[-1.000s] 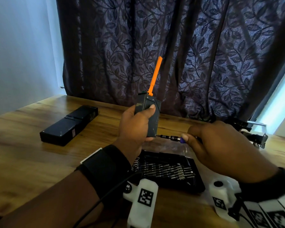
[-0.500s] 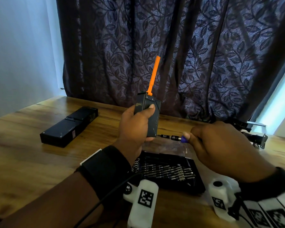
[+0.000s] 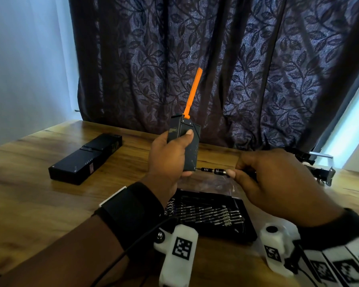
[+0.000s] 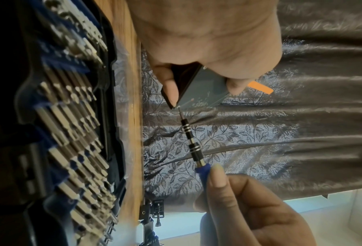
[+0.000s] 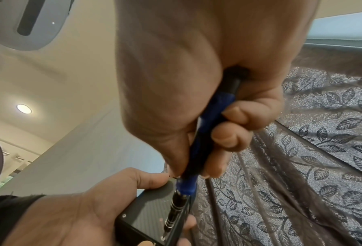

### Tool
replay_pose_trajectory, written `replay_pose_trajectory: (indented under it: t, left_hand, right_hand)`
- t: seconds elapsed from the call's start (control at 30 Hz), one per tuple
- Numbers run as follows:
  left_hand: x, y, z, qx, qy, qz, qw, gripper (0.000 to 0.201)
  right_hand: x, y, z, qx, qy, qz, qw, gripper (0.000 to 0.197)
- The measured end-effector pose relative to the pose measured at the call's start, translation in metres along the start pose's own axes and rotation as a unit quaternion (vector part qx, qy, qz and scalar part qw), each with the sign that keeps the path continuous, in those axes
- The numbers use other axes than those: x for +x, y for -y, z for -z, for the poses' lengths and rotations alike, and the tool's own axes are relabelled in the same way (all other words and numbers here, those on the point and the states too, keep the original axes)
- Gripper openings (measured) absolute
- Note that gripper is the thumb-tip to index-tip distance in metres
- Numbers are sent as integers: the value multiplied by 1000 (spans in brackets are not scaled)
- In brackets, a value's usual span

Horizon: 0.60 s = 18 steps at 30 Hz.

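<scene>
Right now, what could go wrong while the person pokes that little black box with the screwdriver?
The screwdriver tip sits at the bottom corner of the black box, right beside a fingertip of the left hand; a slip might jab it. The box is held in the air, so a freed screw could fall into the open bit case below and hide.

Orange antenna (image 3: 193, 93) on a dark grey box (image 3: 190, 150), blue-handled screwdriver (image 4: 203, 171), leaf-patterned purple curtain (image 3: 257, 59).
</scene>
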<state>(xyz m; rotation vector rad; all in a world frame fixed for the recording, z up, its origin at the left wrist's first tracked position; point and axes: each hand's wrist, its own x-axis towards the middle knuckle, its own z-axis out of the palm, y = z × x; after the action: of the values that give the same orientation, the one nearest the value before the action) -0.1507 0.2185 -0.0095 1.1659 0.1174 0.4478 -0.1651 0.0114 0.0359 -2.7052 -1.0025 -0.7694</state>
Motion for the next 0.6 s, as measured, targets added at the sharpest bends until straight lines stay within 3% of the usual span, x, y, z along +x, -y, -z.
replay_pose_trajectory:
  t: [0.1, 0.23, 0.6]
  left_hand:
    - [0, -1, 0, -1, -6, 3, 1000, 17]
    - [-2, -7, 0, 6, -15, 2, 1000, 15]
    - [-4, -9, -1, 15, -9, -6, 1000, 14]
  right_hand:
    - [-1, -5, 0, 38, 15, 8, 999, 15]
    - [-4, -12, 2, 80, -9, 36, 996, 25]
    - [-3, -17, 0, 87, -58, 66, 992, 5]
